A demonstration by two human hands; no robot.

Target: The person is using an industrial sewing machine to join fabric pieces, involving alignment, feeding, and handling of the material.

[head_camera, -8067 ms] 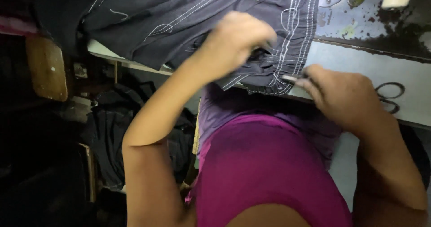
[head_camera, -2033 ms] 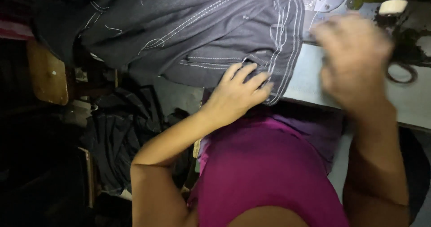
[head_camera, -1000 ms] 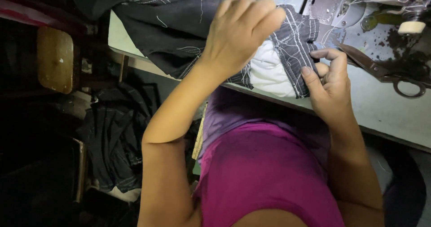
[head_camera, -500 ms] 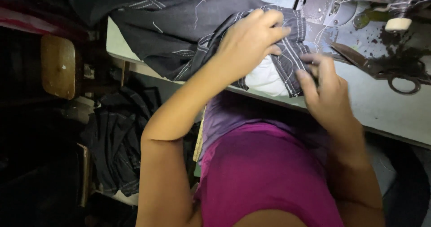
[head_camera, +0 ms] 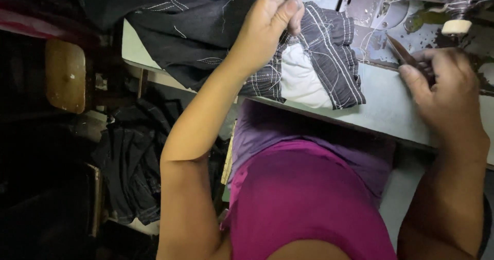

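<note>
The left hand (head_camera: 270, 21), top centre of the frame, pinches the stitched edge of the dark garment (head_camera: 247, 49) lying on the pale worktop (head_camera: 381, 111). At upper right, the right hand (head_camera: 445, 93) closes around scissors (head_camera: 404, 54). This looks like thread trimming; next, blades must meet the pinched seam.
</note>
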